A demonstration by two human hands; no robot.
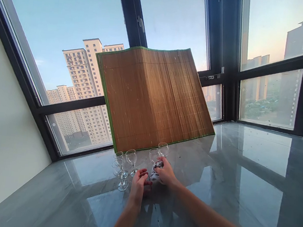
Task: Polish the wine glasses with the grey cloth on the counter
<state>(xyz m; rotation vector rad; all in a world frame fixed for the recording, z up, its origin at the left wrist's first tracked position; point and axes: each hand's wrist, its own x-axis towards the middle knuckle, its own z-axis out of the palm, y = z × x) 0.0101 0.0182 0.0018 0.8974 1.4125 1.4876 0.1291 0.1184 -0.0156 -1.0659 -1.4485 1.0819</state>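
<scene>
Right hand (164, 173) pinches a grey cloth (154, 174) against one wine glass (154, 156); left hand (139, 184) curls at its base (grip detail unclear). Advice: steady the stem, wipe gently, spare the neighbouring glasses (121, 166) near the ledge's (242, 180) far edge.

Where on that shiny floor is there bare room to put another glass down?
The glossy floor lies bare right of the right hand, out toward the corner windows. Another bare stretch runs left of the wine glasses, toward the white wall. It is crowded between the bamboo mat and both hands, the left hand included.
</scene>
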